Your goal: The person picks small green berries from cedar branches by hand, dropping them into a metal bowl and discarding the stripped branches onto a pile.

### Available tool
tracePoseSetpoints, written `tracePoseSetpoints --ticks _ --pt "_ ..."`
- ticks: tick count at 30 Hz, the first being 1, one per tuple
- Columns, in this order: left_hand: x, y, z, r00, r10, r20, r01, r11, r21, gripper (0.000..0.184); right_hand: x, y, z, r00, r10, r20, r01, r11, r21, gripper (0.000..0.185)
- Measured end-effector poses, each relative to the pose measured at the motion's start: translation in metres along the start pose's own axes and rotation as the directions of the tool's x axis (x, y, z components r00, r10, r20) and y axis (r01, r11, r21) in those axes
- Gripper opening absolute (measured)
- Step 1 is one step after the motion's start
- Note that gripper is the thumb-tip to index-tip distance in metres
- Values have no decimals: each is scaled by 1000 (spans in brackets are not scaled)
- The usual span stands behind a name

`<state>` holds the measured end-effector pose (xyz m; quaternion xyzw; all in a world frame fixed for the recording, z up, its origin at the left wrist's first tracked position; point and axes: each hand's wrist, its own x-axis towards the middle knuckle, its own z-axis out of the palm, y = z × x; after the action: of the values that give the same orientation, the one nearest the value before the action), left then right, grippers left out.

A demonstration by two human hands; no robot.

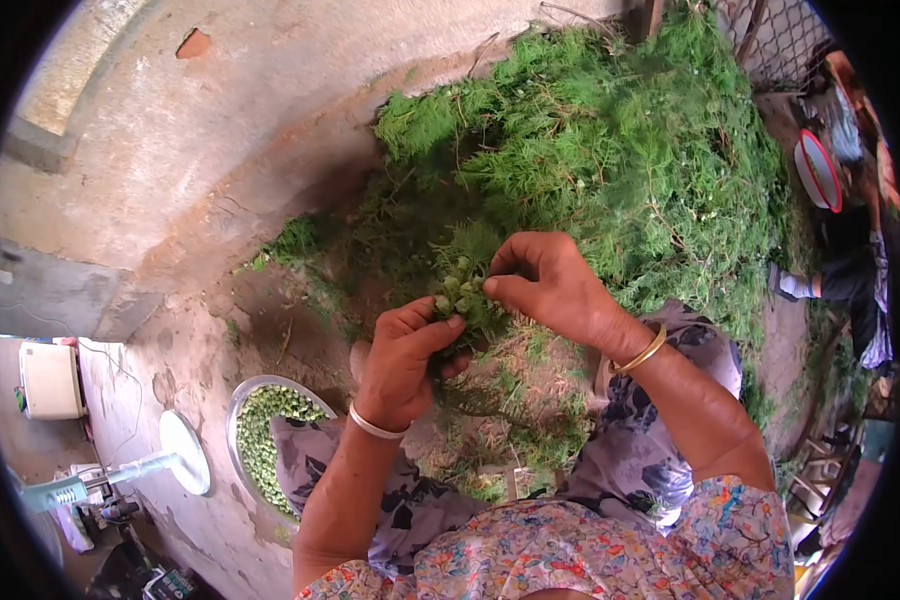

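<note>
My left hand [400,360] is closed around a leafy green sprig [460,290] that carries a cluster of pale green cones, perhaps a cypress or arborvitae. The thumb and fingers of my right hand [545,285] pinch at the cluster's right side; whether a single cone is between them is hidden. By my left knee stands a round metal basin [233,425] holding many small green cones [270,420]. My trouser leg covers part of its right side.
A large heap of cut green branches [630,150] lies ahead and to the right, against the wall [200,130]. Leaf scraps litter the ground between my legs. At left are a pale standing fan [184,453] and a white box [52,380]. Another person's foot [792,284] and a red-rimmed basin [818,170] are at right.
</note>
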<state>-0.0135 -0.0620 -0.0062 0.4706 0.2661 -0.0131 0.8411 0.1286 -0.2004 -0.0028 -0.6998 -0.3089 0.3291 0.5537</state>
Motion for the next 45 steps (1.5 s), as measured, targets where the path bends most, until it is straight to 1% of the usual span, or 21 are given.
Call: tracePoseSetpoints --ticks 1,3,7,9,10,11,12,13,14,16,17,19,20,21,24,27,29,30,32,41,45 --pt "0 0 0 1000 3 3 -3 1000 -8 19 -1 -2 -1 1000 3 0 -3 1000 1 15" --pt "-1 0 2 1000 -9 -8 9 1000 -13 19 -1 -9 -5 985 161 63 -169 974 149 15" --pt "-3 4 5 998 -61 14 61 998 -30 19 4 -4 -5 995 101 -26 -94 979 179 15" --pt "-1 0 -4 996 -83 33 86 993 -85 19 8 -8 -10 933 86 -350 -45 991 122 12" --pt "0 -1 -7 993 -102 53 109 984 -138 18 10 -7 -16 933 86 -350 -46 991 122 12" --pt "0 -1 -8 993 -102 54 108 984 -138 18 11 -5 -25 930 160 -330 -53 949 311 12" --pt "0 0 -9 995 -94 30 99 970 -222 18 11 -4 -29 928 228 -295 -59 870 489 13" --pt "1 2 -10 996 -89 4 86 949 -304 17 11 -2 -29 928 226 -295 -56 870 489 13" --pt "2 1 -14 996 -87 3 84 949 -303 17 9 3 -26 951 246 -187 -110 835 539 13" --pt "6 -1 -22 999 -50 21 54 912 -407 17 4 6 -20 960 280 -10 -220 778 589 18" --pt "6 0 -23 999 -48 19 51 912 -408 17 1 4 -15 961 278 -8 -220 778 588 18" --pt "6 0 -24 999 -42 30 52 888 -457 17 -5 1 -4 971 239 8 -220 877 426 25" --pt "6 0 -23 999 -42 29 51 888 -458 17 -5 6 -3 978 202 41 -201 894 400 32" --pt "7 1 -20 998 -42 38 55 885 -463 17 -6 6 -1 978 203 41 -202 894 399 32" --pt "8 2 -13 998 -56 29 63 878 -474 15 -6 5 5 980 195 41 -196 915 352 31" --pt "9 -1 -6 998 -61 2 55 892 -449 14 -6 8 12 989 150 -9 -138 934 330 31" --pt "10 -3 -4 999 -51 -6 44 908 -416 14 -5 8 17 987 136 -90 -110 962 249 27" --pt "11 -4 -4 999 -54 4 52 916 -398 14 -5 7 17 986 137 -92 -111 962 250 27" --pt "13 -4 -3 998 -58 13 58 923 -381 14 -4 5 16 981 196 -15 -185 947 263 24" --pt "13 -5 -2 992 -119 -36 99 933 -345 15 -5 9 15 983 180 -31 -177 980 87 17" --pt "12 -3 1 991 -119 -62 99 961 -256 14 -6 13 12 981 190 -25 -186 975 121 16"
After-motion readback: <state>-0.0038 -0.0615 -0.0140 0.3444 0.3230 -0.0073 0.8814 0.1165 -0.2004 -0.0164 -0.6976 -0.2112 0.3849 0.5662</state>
